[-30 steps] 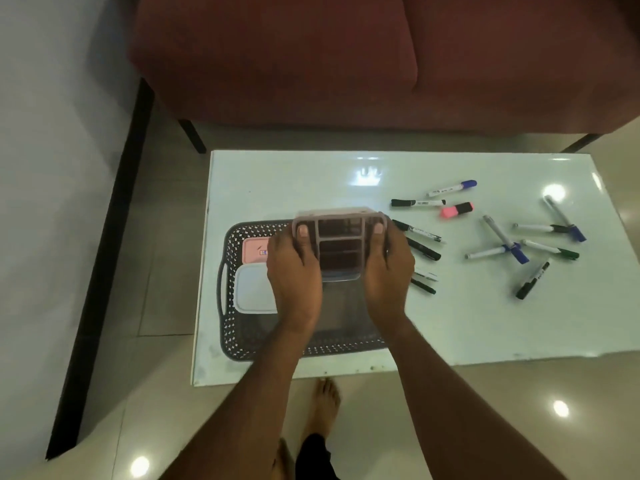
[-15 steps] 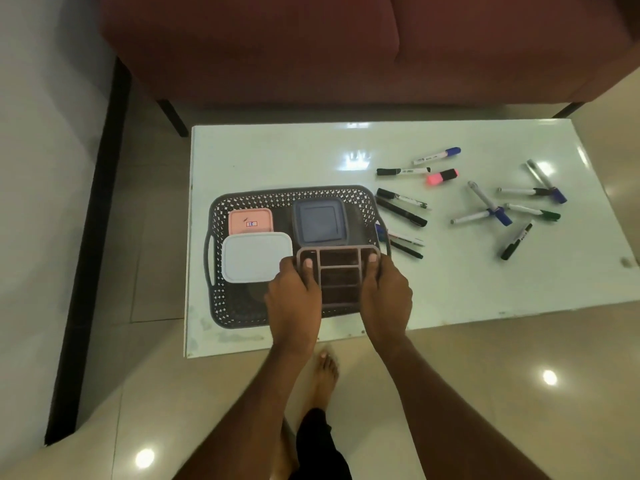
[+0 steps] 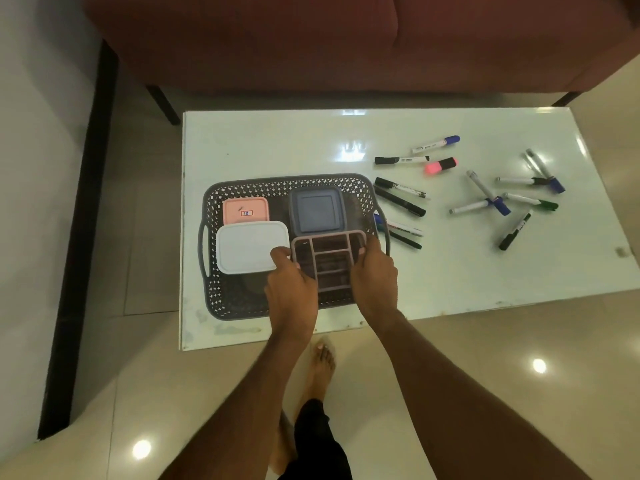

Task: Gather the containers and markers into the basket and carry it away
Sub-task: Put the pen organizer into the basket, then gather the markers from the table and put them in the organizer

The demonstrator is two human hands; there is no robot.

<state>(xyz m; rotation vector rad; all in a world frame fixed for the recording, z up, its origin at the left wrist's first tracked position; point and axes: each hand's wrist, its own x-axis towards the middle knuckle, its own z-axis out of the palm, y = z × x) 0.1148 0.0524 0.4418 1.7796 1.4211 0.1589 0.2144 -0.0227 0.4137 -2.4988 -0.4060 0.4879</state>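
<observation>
Organizer between hands (seemingly gripped), in basket

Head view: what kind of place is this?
Most likely a home living room. A red sofa stands behind a low glossy white table on polished floor tiles, and the person stands barefoot, one foot visible beside the table.

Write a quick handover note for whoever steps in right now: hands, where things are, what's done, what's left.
Left hand and right hand both grip the divided tray, low in the basket.
In the basket: pink box, white box, grey box.
Markers lie scattered on the table, right of the basket.
Left: release the tray, gather the markers, carry the basket away.
</observation>
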